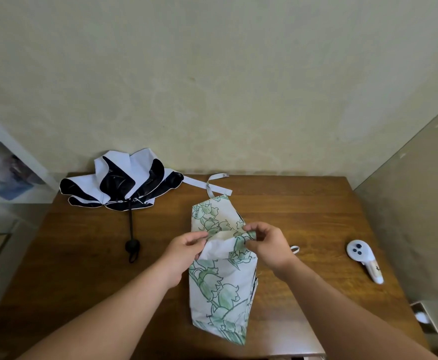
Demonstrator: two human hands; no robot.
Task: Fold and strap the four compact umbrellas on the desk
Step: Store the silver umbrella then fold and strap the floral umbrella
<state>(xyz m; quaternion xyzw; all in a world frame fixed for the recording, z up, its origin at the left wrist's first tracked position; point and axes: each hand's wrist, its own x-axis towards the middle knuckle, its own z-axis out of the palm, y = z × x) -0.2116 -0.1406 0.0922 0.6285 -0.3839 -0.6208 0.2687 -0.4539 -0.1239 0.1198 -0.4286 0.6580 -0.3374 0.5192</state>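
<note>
A white umbrella printed with green flowers (221,284) lies collapsed along the middle of the wooden desk (316,216), its canopy flattened into a long shape that runs from the near edge toward the wall. Both hands meet over its middle: the left hand (186,246) pinches a fold of the plain white cloth with curled fingers, and the right hand (265,244) pinches the printed cloth just beside it, thumb and fingers closed on the fabric — each grip is tight on the canopy, and the fold is lifted slightly between them. A small white loop (295,249) shows on the desk just past the right wrist. Toward the far left corner rests a second umbrella, pale lavender outside and black inside (119,180), its canopy loose and billowed, its black shaft and round handle (132,246) pointing toward the near side. Its long strap (210,185) trails across the desk to the top end of the flowered umbrella. Well to the right lies a white handheld controller (363,259).
</note>
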